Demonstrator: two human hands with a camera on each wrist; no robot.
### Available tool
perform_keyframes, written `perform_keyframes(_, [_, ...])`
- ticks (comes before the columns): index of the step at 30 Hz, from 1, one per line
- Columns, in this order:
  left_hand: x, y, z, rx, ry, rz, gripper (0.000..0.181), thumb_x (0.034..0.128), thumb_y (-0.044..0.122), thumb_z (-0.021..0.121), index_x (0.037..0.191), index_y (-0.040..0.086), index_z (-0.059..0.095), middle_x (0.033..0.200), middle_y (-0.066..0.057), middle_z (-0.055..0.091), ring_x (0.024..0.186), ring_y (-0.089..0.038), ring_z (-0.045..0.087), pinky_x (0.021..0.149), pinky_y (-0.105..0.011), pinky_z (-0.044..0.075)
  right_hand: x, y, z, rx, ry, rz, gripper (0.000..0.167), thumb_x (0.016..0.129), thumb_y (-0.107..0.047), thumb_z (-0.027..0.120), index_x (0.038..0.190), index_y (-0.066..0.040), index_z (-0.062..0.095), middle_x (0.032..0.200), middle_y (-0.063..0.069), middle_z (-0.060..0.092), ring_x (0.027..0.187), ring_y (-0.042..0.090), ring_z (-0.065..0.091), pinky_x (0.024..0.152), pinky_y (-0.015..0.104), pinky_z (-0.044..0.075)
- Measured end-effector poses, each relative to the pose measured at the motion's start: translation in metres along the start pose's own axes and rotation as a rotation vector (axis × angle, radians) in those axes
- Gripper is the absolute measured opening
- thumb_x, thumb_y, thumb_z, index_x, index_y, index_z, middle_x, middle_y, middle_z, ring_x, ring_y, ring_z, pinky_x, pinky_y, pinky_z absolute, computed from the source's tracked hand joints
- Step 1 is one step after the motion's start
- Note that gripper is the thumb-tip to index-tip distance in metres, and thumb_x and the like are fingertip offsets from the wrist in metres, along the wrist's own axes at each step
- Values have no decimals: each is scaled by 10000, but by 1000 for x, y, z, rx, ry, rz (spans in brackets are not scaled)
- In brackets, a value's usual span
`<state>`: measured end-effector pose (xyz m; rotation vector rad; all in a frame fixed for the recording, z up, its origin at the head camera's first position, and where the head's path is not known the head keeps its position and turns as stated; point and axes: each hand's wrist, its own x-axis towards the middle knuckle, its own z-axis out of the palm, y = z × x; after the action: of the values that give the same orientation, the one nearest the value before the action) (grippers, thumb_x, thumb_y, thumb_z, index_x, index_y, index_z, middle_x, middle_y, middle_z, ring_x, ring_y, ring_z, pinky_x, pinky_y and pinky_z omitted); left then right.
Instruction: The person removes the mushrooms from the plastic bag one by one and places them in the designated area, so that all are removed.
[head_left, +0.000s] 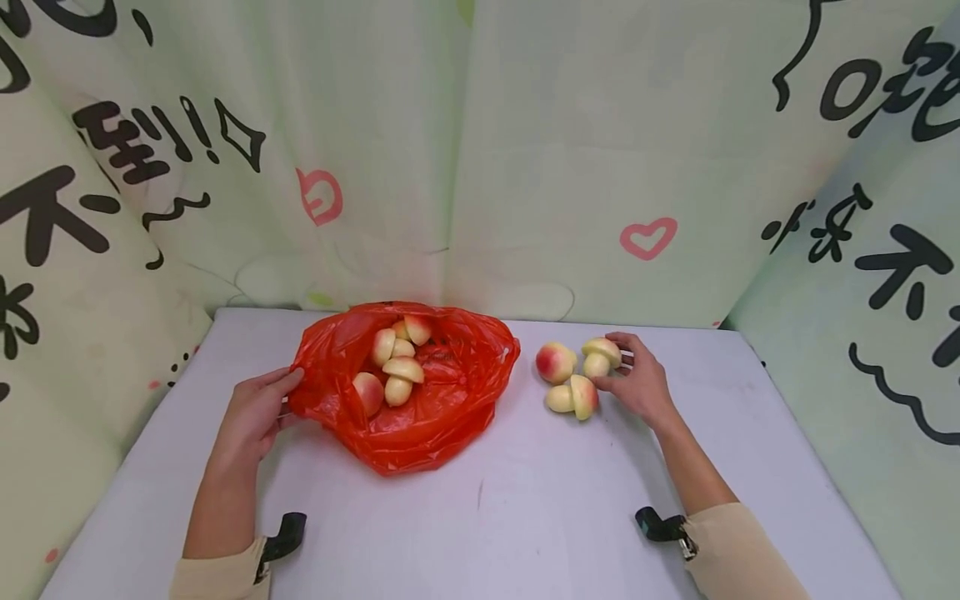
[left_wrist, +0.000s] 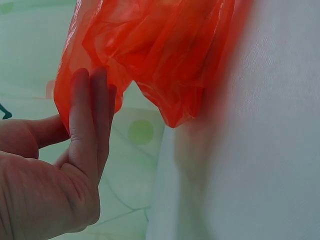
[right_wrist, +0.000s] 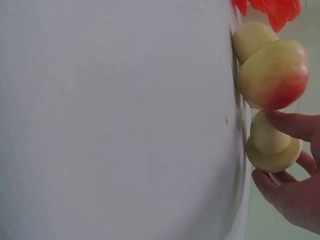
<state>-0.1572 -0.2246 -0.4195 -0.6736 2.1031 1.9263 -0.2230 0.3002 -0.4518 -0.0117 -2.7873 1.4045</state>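
Note:
My left hand (head_left: 251, 412) pinches the left rim of a red plastic bag (head_left: 442, 437), its fingers straight and the thumb opposite in the left wrist view. The bag lies with its mouth open, and several cream toy mushrooms (head_left: 399, 383) with reddish caps show inside. On the right, my right hand (head_left: 637, 379) holds a pale toy mushroom (right_wrist: 272, 145) between thumb and fingers, with its stem toward the thumb. Beside it a second toy mushroom (head_left: 573, 398) lies on its side. A rounded red-and-yellow piece (head_left: 556, 362) rests next to these; its stem is hidden.
All this stands on a white table (head_left: 480, 533), whose back edge meets a pale green printed curtain (head_left: 525, 167). Curtains with black lettering also border the left and right sides. Black camera mounts (head_left: 285, 536) sit at both wrists.

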Motion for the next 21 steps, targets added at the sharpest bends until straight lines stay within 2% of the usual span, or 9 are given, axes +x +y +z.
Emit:
perform_keyframes(9, [2, -1, 0, -5, 4, 3, 659, 1080, 435, 522, 1622, 95, 364, 1604, -168, 439, 1036, -103, 618, 816, -190, 590, 1, 5, 2, -10, -15, -6, 727, 841, -21, 795, 1494, -68, 478, 1487, 193, 530, 1376, 411, 515, 1159, 528, 441])
perform_keyframes(21, [3, -1, -1, -13, -2, 11, 656, 1083, 418, 524, 1622, 84, 358, 1600, -178, 441, 998, -80, 635, 816, -199, 596, -1, 2, 1, 11, -27, -57, 705, 841, 13, 798, 1481, -36, 504, 1497, 206, 527, 1366, 420, 514, 1159, 533, 437])
